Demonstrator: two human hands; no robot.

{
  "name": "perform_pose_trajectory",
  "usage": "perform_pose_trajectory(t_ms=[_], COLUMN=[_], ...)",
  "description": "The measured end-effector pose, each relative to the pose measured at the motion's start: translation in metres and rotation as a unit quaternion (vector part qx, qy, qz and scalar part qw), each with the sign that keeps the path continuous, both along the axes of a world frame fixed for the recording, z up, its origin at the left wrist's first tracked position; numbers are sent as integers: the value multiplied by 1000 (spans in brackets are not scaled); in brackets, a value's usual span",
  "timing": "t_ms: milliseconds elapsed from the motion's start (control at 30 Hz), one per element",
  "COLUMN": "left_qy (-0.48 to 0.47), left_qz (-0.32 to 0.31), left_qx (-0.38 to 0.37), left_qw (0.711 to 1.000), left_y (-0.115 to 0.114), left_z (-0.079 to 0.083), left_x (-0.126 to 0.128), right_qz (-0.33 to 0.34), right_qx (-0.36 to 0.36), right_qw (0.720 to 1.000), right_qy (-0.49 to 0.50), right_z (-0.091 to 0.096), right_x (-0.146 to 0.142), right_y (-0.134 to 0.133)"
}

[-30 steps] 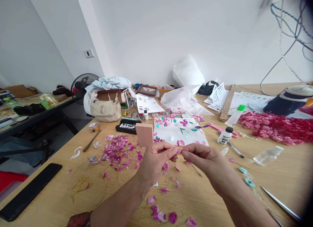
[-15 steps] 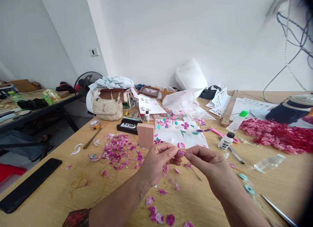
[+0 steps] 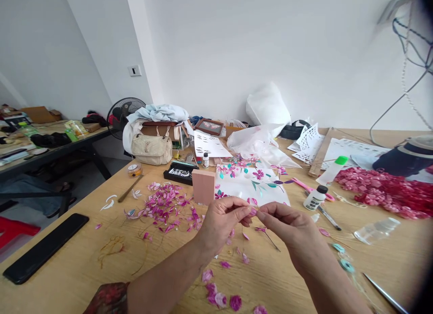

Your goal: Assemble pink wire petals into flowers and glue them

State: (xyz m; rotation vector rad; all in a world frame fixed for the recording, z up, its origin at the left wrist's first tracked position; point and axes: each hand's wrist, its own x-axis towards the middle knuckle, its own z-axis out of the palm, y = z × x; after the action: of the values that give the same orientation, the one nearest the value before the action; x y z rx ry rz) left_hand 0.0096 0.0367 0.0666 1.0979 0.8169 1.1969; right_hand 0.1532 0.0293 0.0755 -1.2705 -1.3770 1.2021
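Observation:
Between my two hands, above the middle of the table, is a small pink petal. My left hand pinches it between thumb and forefinger. The fingertips of my right hand are pinched together at the petal's right edge; whether they grip the petal or a fine thread there is too small to tell. Beneath the hands lie loose pink petals and a thin dark stem. Closer to me are several rolled pink blossoms. A heap of magenta petals spreads left of my left hand.
A wooden block stands behind my left hand, beside a white sheet with flowers. On the right are a black-capped bottle, pink scissors, a clear bottle and tweezers. A black phone lies at the left edge.
The view has shifted slightly, so everything sits a little further right. Both hands keep their pinch at the petal, which now shows less between the fingertips.

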Motion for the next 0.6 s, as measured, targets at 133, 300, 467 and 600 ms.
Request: perform_pose_trajectory(t_ms=[133,300,467,600], left_qy=[-28,-25,-83,-90], left_qz=[5,-29,-47,-29], left_qx=[10,-14,-59,-55], left_qw=[1000,999,994,994], left_y=[1,-1,-1,-2], left_z=[-4,-1,1,1], left_x=[0,-4,-8,-11], right_qz=[-7,-14,-6,-7], right_qx=[0,-5,-12,-20], right_qw=[1000,1000,1000,1000], right_qy=[-5,-5,1,1], right_z=[-2,1,2,-1], right_x=[0,0,1,-2], right_y=[1,0,1,2])
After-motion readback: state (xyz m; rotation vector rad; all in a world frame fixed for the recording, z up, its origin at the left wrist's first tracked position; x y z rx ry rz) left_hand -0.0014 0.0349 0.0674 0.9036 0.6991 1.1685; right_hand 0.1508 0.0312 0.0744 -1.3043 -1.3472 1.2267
